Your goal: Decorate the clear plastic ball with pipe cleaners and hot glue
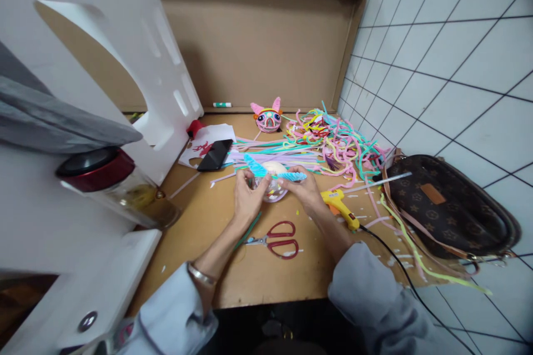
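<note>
My left hand (246,197) and my right hand (303,189) meet over the wooden desk (258,277), both gripping a small round craft ball (275,182) wrapped in pale and pink pipe cleaners. A light blue twisted pipe cleaner (272,173) runs across the ball's top between my fingers. Red-handled scissors (278,239) lie just in front of my hands. A yellow glue gun (339,206) rests beside my right wrist.
A heap of coloured pipe cleaners (328,141) covers the desk's back right. A finished pink craft head (267,117) stands behind it, a black phone (215,154) to the left. A brown patterned bag (447,208) lies at right, a red-lidded jar (120,186) at left. Cardboard (266,44) walls the back.
</note>
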Demonstrator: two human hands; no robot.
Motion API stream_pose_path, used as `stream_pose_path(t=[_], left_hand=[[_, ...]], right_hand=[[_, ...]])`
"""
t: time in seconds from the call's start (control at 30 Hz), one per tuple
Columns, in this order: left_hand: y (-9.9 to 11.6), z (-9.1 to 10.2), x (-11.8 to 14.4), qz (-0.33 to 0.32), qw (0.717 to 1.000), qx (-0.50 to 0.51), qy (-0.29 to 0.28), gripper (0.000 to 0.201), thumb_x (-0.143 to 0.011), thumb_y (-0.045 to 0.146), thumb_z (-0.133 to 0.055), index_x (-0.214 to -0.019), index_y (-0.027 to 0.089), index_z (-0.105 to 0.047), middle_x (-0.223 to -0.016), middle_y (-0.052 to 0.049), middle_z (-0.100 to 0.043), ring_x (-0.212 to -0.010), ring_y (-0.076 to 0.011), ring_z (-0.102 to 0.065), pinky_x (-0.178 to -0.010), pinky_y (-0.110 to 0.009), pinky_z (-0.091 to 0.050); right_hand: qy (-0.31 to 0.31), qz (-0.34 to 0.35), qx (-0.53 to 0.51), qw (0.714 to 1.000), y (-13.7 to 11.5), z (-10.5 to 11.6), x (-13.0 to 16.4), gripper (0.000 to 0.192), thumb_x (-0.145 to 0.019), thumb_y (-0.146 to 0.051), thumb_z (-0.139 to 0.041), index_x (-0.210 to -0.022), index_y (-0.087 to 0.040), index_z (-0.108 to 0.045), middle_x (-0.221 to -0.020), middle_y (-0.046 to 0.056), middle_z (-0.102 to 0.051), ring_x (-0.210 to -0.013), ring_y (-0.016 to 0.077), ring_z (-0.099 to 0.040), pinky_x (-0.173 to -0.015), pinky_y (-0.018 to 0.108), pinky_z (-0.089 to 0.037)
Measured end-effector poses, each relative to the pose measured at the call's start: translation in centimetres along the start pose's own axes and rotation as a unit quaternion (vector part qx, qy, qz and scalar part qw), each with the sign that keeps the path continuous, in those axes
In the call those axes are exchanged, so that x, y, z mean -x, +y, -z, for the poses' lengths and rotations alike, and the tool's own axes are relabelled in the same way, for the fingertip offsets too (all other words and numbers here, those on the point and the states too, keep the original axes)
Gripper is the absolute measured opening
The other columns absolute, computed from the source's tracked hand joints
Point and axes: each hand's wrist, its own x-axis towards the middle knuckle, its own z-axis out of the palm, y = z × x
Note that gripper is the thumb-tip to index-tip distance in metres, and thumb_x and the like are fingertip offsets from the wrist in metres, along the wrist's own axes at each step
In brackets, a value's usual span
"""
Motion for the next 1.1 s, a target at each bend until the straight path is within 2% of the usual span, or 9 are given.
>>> stream_pose_path(t=[0.27,0.4,0.53,0.63,0.7,0.8,0.93,1.0,1.1], left_hand=[[1.0,0.4,0.2,0.003,0.999,-0.039,-0.014,0.045,-0.066,0.046,-0.073,-0.088,0.024,-0.039,-0.083,0.003,-0.052,-0.07,-0.0138,-0.05,-0.07,-0.028,-0.043],[1.2,0.5,0.1,0.01,0.999,-0.051,-0.011,0.046,-0.065,0.045,-0.073,-0.089,0.024,-0.04,-0.083,0.003,-0.052,-0.071,-0.0148,-0.052,-0.071,-0.029,-0.043],[1.1,0.5,0.0,0.012,0.999,-0.048,-0.002,0.045,-0.065,0.044,-0.074,-0.088,0.024,-0.04,-0.082,0.004,-0.052,-0.072,-0.0155,-0.053,-0.071,-0.03,-0.044],[0.9,0.5,-0.1,0.015,0.999,-0.049,-0.005,0.045,-0.065,0.044,-0.075,-0.088,0.024,-0.041,-0.082,0.004,-0.053,-0.073,-0.0162,-0.054,-0.071,-0.03,-0.044],[0.7,0.4,-0.1,0.016,0.999,-0.049,-0.005,0.046,-0.065,0.045,-0.075,-0.089,0.024,-0.042,-0.081,0.004,-0.053,-0.073,-0.0166,-0.055,-0.071,-0.03,-0.044],[0.7,0.5,-0.1,0.024,0.998,-0.051,-0.001,0.047,-0.065,0.047,-0.075,-0.09,0.025,-0.042,-0.081,0.003,-0.053,-0.074,-0.0175,-0.055,-0.073,-0.031,-0.044],[0.8,0.6,-0.2,0.029,0.999,-0.045,0.0,0.05,-0.062,0.048,-0.077,-0.09,0.025,-0.043,-0.084,0.002,-0.054,-0.082,-0.0198,-0.057,-0.078,-0.033,-0.044],[1.0,0.7,-0.2,0.032,0.998,-0.047,-0.001,0.05,-0.061,0.048,-0.078,-0.09,0.025,-0.043,-0.084,0.002,-0.053,-0.082,-0.0198,-0.057,-0.078,-0.033,-0.044],[1.0,0.6,-0.1,0.038,0.998,-0.051,-0.003,0.049,-0.062,0.047,-0.076,-0.09,0.025,-0.042,-0.085,0.002,-0.052,-0.08,-0.0187,-0.056,-0.077,-0.032,-0.044]], right_hand=[[-0.004,-0.007,-0.003,1.0,-0.2,0.2,-0.1,0.041,-0.045,-0.036,-0.085,-0.069,-0.021,-0.055,-0.059,-0.009,-0.054,-0.058,0.01,-0.046,-0.06,0.024,-0.039],[-0.012,-0.023,-0.012,1.0,-0.2,0.4,-0.2,0.047,-0.042,-0.038,-0.087,-0.074,-0.021,-0.058,-0.062,-0.007,-0.058,-0.06,0.0109,-0.049,-0.062,0.025,-0.041],[-0.014,-0.017,0.013,1.0,-1.0,1.8,0.4,0.052,-0.047,-0.042,-0.086,-0.09,-0.021,-0.064,-0.082,0.0,-0.067,-0.072,0.0157,-0.058,-0.069,0.03,-0.048],[0.047,0.061,0.108,0.991,-2.2,4.5,1.9,0.048,-0.057,-0.043,-0.081,-0.096,-0.021,-0.066,-0.099,0.006,-0.069,-0.09,0.0215,-0.062,-0.083,0.036,-0.051],[0.087,0.127,0.215,0.964,-3.0,6.9,3.4,0.04,-0.07,-0.044,-0.071,-0.103,-0.02,-0.066,-0.106,0.01,-0.069,-0.094,0.0236,-0.062,-0.087,0.04,-0.05],[0.104,0.175,0.41,0.889,-3.9,10.1,5.9,0.028,-0.084,-0.037,-0.057,-0.103,-0.019,-0.068,-0.105,0.012,-0.069,-0.098,0.0263,-0.062,-0.092,0.043,-0.048],[0.058,0.096,0.589,0.8,-4.1,11.8,8.0,0.025,-0.092,-0.032,-0.052,-0.101,-0.017,-0.07,-0.104,0.013,-0.072,-0.101,0.0271,-0.063,-0.09,0.039,-0.046],[0.047,0.041,0.654,0.754,-3.7,11.3,8.3,0.029,-0.094,-0.037,-0.053,-0.101,-0.015,-0.07,-0.104,0.016,-0.072,-0.099,0.0288,-0.065,-0.086,0.038,-0.046],[0.072,-0.013,0.717,0.694,-2.7,10.2,7.9,0.041,-0.091,-0.048,-0.059,-0.1,-0.01,-0.071,-0.103,0.023,-0.071,-0.098,0.0339,-0.066,-0.083,0.04,-0.045]])
